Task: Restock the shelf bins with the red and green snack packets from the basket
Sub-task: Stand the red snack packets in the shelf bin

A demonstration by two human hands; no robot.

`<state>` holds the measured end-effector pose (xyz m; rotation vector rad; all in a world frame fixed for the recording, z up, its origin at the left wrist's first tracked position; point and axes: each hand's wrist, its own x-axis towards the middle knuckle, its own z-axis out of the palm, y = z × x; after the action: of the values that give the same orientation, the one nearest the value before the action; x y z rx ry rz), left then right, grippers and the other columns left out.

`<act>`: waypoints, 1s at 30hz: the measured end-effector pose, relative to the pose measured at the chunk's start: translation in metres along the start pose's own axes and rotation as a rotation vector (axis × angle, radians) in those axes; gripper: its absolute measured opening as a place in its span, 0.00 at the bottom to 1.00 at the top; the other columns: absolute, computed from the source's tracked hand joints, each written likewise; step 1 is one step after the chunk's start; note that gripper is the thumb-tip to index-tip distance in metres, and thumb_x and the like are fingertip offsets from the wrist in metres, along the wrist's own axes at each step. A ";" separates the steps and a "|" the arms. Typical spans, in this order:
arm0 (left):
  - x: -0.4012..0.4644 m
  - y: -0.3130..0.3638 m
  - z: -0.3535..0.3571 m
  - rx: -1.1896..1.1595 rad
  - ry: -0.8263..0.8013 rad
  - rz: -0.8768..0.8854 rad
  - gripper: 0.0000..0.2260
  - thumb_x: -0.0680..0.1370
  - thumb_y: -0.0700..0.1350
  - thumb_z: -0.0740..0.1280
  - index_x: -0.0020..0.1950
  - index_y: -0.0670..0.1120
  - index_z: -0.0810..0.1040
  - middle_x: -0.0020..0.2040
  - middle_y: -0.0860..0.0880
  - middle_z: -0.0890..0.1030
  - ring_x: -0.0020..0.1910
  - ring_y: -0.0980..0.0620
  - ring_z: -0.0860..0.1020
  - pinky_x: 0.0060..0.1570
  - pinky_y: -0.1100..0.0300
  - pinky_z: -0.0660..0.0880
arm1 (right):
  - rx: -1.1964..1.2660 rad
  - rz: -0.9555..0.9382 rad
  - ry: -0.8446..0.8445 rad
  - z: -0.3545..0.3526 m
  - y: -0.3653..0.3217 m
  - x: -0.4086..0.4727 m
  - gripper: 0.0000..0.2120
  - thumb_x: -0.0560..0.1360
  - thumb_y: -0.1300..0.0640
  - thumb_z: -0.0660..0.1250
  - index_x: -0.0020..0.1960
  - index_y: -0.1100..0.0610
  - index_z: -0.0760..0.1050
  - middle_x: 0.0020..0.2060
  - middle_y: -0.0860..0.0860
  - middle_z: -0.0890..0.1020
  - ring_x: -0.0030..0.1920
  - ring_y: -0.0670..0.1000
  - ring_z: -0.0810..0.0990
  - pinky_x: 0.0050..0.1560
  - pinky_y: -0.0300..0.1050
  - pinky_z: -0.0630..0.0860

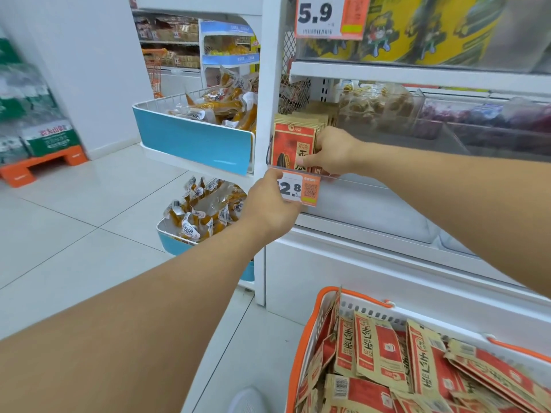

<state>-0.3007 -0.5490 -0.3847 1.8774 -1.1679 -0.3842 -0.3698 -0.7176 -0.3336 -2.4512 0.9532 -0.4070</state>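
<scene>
A row of red and tan snack packets (293, 146) stands upright in a clear shelf bin (301, 171) at the shelf's left end. My right hand (334, 152) pinches the front packets by their right edge, thumb on the front face. My left hand (272, 201) grips the bin's front lip at the orange price tag (301, 189) marked 12.8. At the bottom right, an orange-rimmed white basket (304, 338) holds several more red packets (378, 353) lying loose. No green packets show.
Neighbouring clear bins (387, 111) hold brown and purple snacks. Left of the shelf post, blue-fronted wire baskets (193, 141) hold yellow packets. A white shelf base (343, 269) stands behind the basket. Tiled floor (74, 219) spreads left, with stacked cartons on an orange pallet (44, 162).
</scene>
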 end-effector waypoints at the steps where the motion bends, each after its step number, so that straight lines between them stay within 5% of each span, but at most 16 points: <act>1: 0.001 0.000 0.001 0.001 0.003 0.000 0.25 0.77 0.43 0.71 0.72 0.48 0.67 0.48 0.57 0.70 0.49 0.54 0.73 0.48 0.62 0.68 | 0.050 0.007 0.039 -0.002 0.000 0.000 0.09 0.75 0.51 0.74 0.52 0.54 0.82 0.40 0.48 0.84 0.36 0.46 0.81 0.30 0.38 0.77; 5: 0.003 0.003 0.005 -0.016 0.017 -0.004 0.25 0.77 0.43 0.71 0.71 0.48 0.67 0.44 0.59 0.69 0.49 0.53 0.75 0.49 0.61 0.71 | 0.283 0.018 0.201 -0.010 -0.009 0.008 0.11 0.71 0.48 0.78 0.45 0.54 0.84 0.39 0.49 0.87 0.40 0.47 0.85 0.40 0.44 0.81; 12: 0.007 0.001 0.004 -0.037 0.033 -0.030 0.25 0.78 0.43 0.70 0.73 0.48 0.66 0.51 0.55 0.72 0.50 0.54 0.73 0.50 0.61 0.70 | 0.130 0.040 0.210 0.004 -0.013 0.013 0.13 0.69 0.50 0.79 0.48 0.57 0.85 0.41 0.51 0.86 0.43 0.49 0.85 0.51 0.49 0.82; 20: 0.007 -0.002 0.005 -0.003 0.040 -0.032 0.24 0.79 0.42 0.69 0.73 0.48 0.65 0.53 0.54 0.72 0.50 0.55 0.73 0.48 0.62 0.68 | 0.127 0.056 0.176 0.016 -0.007 0.008 0.13 0.69 0.50 0.80 0.49 0.55 0.85 0.43 0.50 0.86 0.44 0.49 0.85 0.52 0.50 0.82; 24: 0.009 -0.002 0.005 0.104 0.084 0.070 0.28 0.77 0.42 0.70 0.74 0.48 0.63 0.63 0.49 0.71 0.57 0.53 0.72 0.53 0.62 0.68 | 0.416 0.085 0.436 0.016 0.004 -0.011 0.20 0.70 0.43 0.77 0.44 0.62 0.84 0.39 0.55 0.86 0.35 0.48 0.81 0.44 0.47 0.82; 26: 0.010 -0.002 0.006 0.191 0.114 0.162 0.31 0.76 0.42 0.70 0.77 0.48 0.61 0.70 0.48 0.68 0.67 0.49 0.70 0.63 0.58 0.68 | 0.687 0.275 0.545 0.007 0.010 -0.015 0.25 0.74 0.38 0.70 0.48 0.62 0.82 0.45 0.56 0.86 0.42 0.52 0.83 0.53 0.54 0.82; 29: 0.013 -0.003 0.011 0.263 0.110 0.213 0.36 0.77 0.44 0.70 0.80 0.50 0.55 0.78 0.51 0.60 0.76 0.49 0.60 0.73 0.51 0.63 | 1.011 0.459 0.321 -0.011 0.008 -0.026 0.32 0.81 0.34 0.53 0.75 0.55 0.65 0.71 0.56 0.72 0.69 0.58 0.72 0.71 0.59 0.69; 30: 0.013 -0.003 0.013 0.273 0.091 0.211 0.36 0.78 0.45 0.69 0.81 0.50 0.53 0.79 0.51 0.58 0.77 0.50 0.57 0.74 0.50 0.61 | 1.070 0.460 0.233 -0.015 0.006 -0.030 0.33 0.82 0.35 0.48 0.79 0.56 0.59 0.71 0.57 0.69 0.73 0.58 0.67 0.72 0.59 0.65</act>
<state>-0.3008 -0.5659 -0.3923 1.9536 -1.3958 -0.0219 -0.4007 -0.7058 -0.3273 -1.2071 0.9879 -0.7864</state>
